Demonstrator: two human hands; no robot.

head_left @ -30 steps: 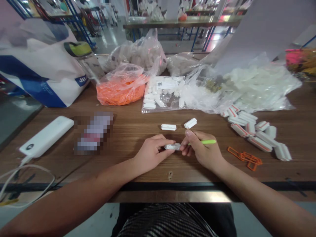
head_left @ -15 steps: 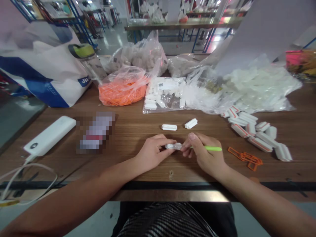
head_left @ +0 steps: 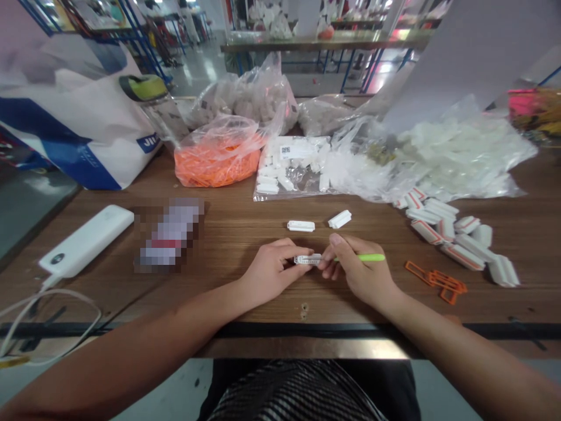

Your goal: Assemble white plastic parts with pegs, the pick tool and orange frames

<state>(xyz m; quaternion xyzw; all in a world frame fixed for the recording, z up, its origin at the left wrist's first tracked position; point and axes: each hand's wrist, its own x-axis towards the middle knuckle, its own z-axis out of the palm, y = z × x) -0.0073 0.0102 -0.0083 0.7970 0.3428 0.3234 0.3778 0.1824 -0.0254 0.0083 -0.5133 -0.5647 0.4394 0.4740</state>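
Note:
My left hand pinches the left end of a small white plastic tag against the wooden table top. My right hand is shut on a green pen, and its tip sits at the tag, hidden by my fingers. Just beyond my hands lie two more white tags, apart from each other. A heap of white tags with orange inserts lies to the right, next to several loose orange frames.
Along the table's far side stand a bag of orange strips, a flat bag of white parts and a large bag of clear pieces. A white power bank with a cable and a blurred item lie left.
The green pen's far end has swung slightly between the frames, with my right hand shifting a little. My left hand and the tag stay nearly in place.

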